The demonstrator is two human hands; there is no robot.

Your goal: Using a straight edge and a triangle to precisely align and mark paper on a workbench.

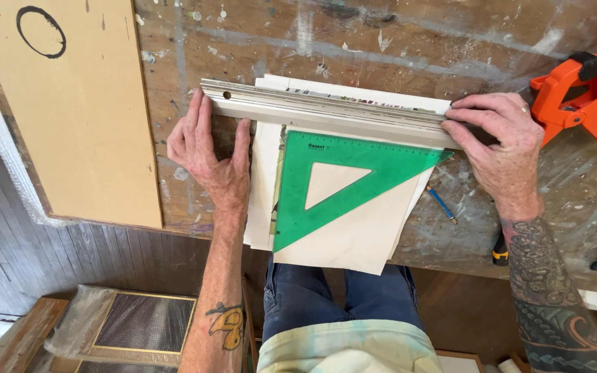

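My left hand [205, 155] lies flat and open on the metal straightedge [326, 114]; my right hand [502, 141] pinches its other end. It crosses cream paper sheets [354, 238] on the paint-stained wooden desk [381, 41], touching a translucent green plastic triangle [333, 181].

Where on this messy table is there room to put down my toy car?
There is bare wood above the metal ruler, between the tan board and the orange clamp. Another free patch lies right of the blue pencil, below the clamp. The middle is crowded: both hands, left and right, the green triangle and the papers.
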